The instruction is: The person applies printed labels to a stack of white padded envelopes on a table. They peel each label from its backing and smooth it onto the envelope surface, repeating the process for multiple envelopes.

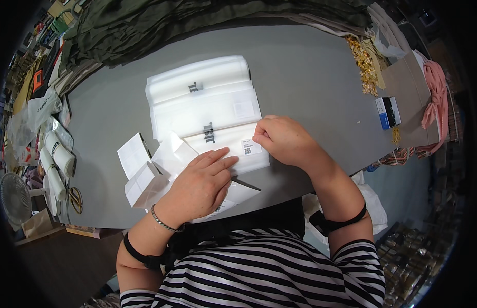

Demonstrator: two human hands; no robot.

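Observation:
A stack of translucent plastic bags (pixel 207 104) with dark printing lies spread in overlapping layers on the grey table. On the nearest bag is a white label (pixel 250 147) with a printed code. My right hand (pixel 282 140) is at the label's upper right corner, thumb and fingers pinched together; whether they grip anything is hidden. My left hand (pixel 205 181) rests with fingers spread on the bag's lower edge, left of the label. Beside and partly under it lies a folded strip of white label sheets (pixel 146 184), its bends standing up from the table.
Dark green fabric (pixel 146 27) is heaped along the far edge. Gold trimmings (pixel 363 65), a small blue and white box (pixel 387 112) and a pink ribbon bow (pixel 435 94) are at the right. Rolled white bags (pixel 57 154), scissors (pixel 75 200) and a fan (pixel 16 198) are at the left.

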